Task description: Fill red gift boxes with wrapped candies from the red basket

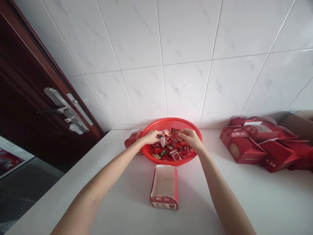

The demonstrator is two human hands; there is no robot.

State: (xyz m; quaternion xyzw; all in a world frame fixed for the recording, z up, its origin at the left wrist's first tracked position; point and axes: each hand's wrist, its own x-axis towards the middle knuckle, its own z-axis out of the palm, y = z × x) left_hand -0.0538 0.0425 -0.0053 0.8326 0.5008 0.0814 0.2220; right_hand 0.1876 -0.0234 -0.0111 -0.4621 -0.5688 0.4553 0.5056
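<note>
- The left hand (151, 137) is at the basket's 10 o'clock, its fingers pinching a white-wrapped sweet (163, 141) just above the pile; a fingertip grip suits something so small and light.
- The right hand (192, 138) comes in from 2 o'clock, fingers curled down over the wrapped sweets (176, 155); whether they grip one, I cannot tell.
- The red basket (168, 163) sits on the white desk (127, 205), near the tiled wall (186, 88). Its wide mouth lets both hands reach in from opposite sides, and its raised rim likely keeps the loose sweets together.
- At the basket's 6 o'clock, between the forearms, stands an open red box (165, 184), its pale inside facing up; this seems a handy spot, leaving its opening within reach of both hands.
- A red carton (132, 140) is just beside the basket at 9 o'clock, partly hidden.
- Around 3 o'clock, well apart, red boxes (246, 150) lie crowded together, probably grouped there to leave the hands elbow room.
</note>
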